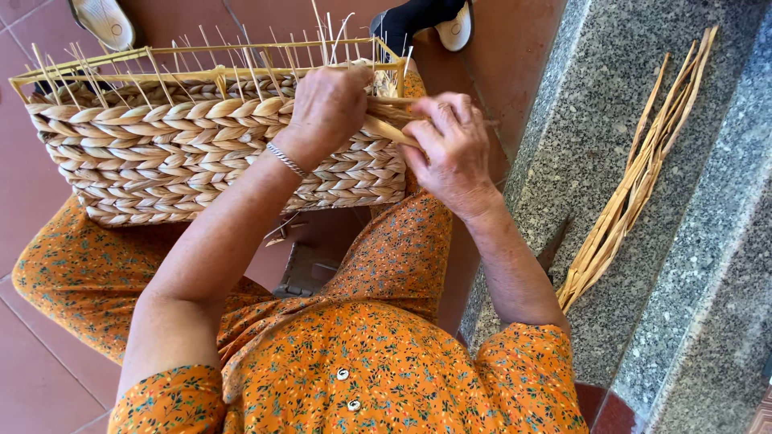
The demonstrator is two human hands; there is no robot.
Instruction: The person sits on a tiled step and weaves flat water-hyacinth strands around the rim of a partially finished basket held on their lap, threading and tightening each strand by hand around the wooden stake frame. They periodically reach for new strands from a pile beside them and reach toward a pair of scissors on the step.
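Note:
A rectangular woven basket [161, 153] of pale braided straw rests on my knees, with thin upright reeds sticking up from a yellow frame at its rim. My left hand [328, 104] presses on the basket's upper right edge, fingers curled over the weave. My right hand [450, 149] pinches a flat straw strand [386, 128] at the basket's right corner, just beside my left hand. A silver bracelet [285, 159] circles my left wrist.
A bundle of loose straw strands [635, 177] lies on the grey granite steps [708, 265] to my right. Red floor tiles [32, 201] spread below. Another person's feet in shoes, one foot [103, 20] and the other foot [434, 20], show at the top.

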